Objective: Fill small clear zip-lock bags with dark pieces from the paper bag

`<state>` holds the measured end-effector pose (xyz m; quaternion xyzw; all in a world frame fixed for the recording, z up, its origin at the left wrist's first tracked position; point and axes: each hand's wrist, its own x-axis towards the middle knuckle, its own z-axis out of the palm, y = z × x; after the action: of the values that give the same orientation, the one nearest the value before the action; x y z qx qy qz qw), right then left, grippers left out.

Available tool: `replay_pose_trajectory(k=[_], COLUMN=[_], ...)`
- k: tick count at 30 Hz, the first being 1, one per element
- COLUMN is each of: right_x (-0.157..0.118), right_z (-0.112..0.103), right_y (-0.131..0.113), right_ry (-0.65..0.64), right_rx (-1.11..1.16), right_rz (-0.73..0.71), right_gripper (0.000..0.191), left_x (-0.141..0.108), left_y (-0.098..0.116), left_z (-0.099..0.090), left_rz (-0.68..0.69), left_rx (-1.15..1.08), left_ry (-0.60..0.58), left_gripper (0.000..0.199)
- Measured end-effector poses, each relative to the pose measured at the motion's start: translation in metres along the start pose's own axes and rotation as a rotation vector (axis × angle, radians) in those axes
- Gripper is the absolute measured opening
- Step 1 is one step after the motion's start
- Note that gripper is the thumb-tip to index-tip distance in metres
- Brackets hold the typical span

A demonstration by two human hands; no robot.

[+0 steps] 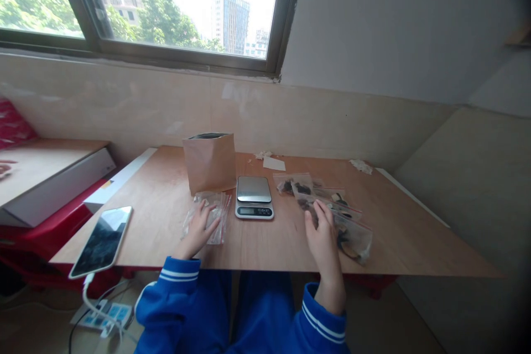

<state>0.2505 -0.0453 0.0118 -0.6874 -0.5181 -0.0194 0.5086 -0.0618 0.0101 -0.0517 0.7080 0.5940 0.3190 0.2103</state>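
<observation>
My left hand [199, 230] rests with spread fingers on a stack of clear zip bags [219, 235] with red seal lines. My right hand [323, 235] is over several filled zip bags [357, 238], its thumb and fingers apart and nothing seen between them. Dark pieces show through the plastic of those bags. Between my hands lies a small kitchen scale [254, 191] with a bare metal plate and a display at its front. Just behind the clear bags stands a brown paper pouch [209, 165], upright, its top gaping.
A tablet [102, 242] with a white cable overhangs the table's left front edge, above a power strip [105, 315]. White paper [274, 164] and crumpled scraps [360, 166] lie at the back. Another person's hand [6, 167] shows at far left.
</observation>
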Motion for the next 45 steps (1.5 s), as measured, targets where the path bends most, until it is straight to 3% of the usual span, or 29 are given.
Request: replay_pose_trajectory(k=[6,10,12,15,18,21,25,30,37,45], right_x=[-0.011,-0.017,-0.018,-0.018,-0.019,-0.022,-0.030,-0.038,-0.042,-0.041], right_z=[-0.026,-0.042,-0.046,-0.039,-0.017,0.008,0.026,0.028,0.035,0.037], right_y=[-0.056,-0.095,-0.107,-0.111,-0.105,-0.102,-0.110,-0.133,-0.140,-0.136], right_ry=[-0.227,-0.461,-0.546,-0.517,-0.397,-0.329,-0.471,-0.645,-0.640,-0.629], right_rx=[0.277,0.488,0.548,0.575,0.544,0.505,0.510,0.574,0.608,0.608], right_rz=[-0.009,-0.045,-0.072,-0.079,-0.061,-0.037,-0.036,-0.088,-0.041,0.044], right_gripper=[0.044,0.037,0.035,0.037,0.039,0.042,0.033,0.026,0.019,0.019], left_x=[-0.008,-0.014,-0.014,-0.014,-0.014,-0.015,-0.015,-0.016,-0.015,-0.017], left_y=[0.052,0.080,0.086,0.086,0.085,0.088,0.095,0.101,0.098,0.097], left_z=[-0.017,-0.014,-0.013,-0.016,-0.023,-0.026,-0.024,-0.026,-0.022,-0.022], left_rz=[0.162,0.200,0.185,0.145,0.083,0.029,-0.004,0.007,-0.094,-0.024], left_rx=[-0.300,-0.581,-0.656,-0.655,-0.719,-0.819,-0.887,-0.932,-0.956,-0.884], left_ry=[-0.120,-0.228,-0.244,-0.205,-0.121,-0.117,-0.060,0.045,0.010,0.022], left_gripper=[0.053,0.061,0.053,0.028,0.033,0.037,0.037,0.030,0.043,0.042])
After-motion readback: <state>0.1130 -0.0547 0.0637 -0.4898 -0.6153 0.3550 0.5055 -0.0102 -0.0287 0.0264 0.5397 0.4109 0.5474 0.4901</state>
